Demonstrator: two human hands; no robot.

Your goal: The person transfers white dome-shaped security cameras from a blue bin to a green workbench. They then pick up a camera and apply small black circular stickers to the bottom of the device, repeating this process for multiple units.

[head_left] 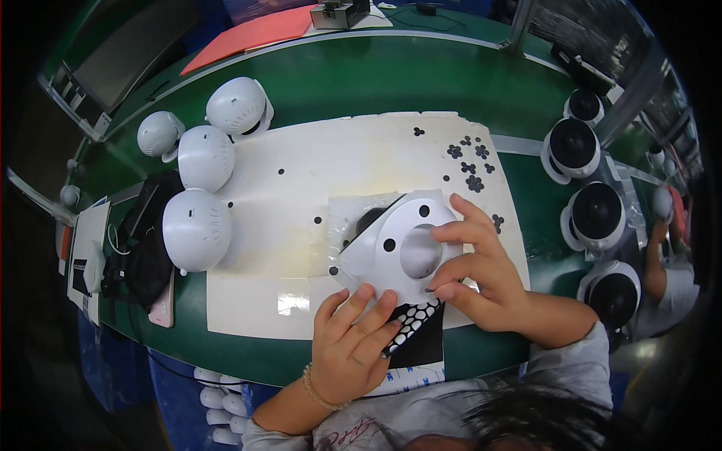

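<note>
A white plastic base (362, 254) with a large round opening lies in front of me on a clear wrapped pad (338, 218). Black round pads (389, 245) are stuck on its face. My left hand (350, 349) has its fingers stretched out, with the tips against the base's near left edge. Beneath the base's near end sticks out a black sheet with white round spots (414, 325), close to the left fingers. My right hand (485, 274) reaches over the base's right side, thumb and finger pinching a small black round pad (429, 290) at its near edge.
White rounded camera-like units (197, 229) stand at the left, others with black round fronts (598, 210) at the right. Loose black pads (474, 183) dot the white board (263, 248). A black pouch (143, 259) lies far left. Another person's arm (656, 263) shows at the right.
</note>
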